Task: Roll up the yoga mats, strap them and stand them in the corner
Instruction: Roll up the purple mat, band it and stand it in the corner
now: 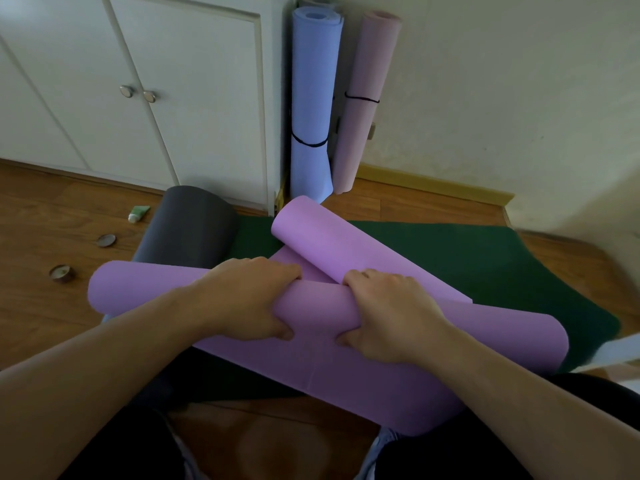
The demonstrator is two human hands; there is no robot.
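Both hands clasp the purple mat [207, 292], which lies partly rolled across the green mat [485, 258] on the wooden floor [52, 244]. The left hand [249, 303] and right hand [388, 317] curl their fingers over the roll, thumbs underneath. A blue roll [310, 109] and a pink roll [363, 109], each strapped, stand in the corner.

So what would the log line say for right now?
step: rolling purple mat | left hand: grips roll | right hand: grips roll | blue mat, pink mat: strapped, standing in corner
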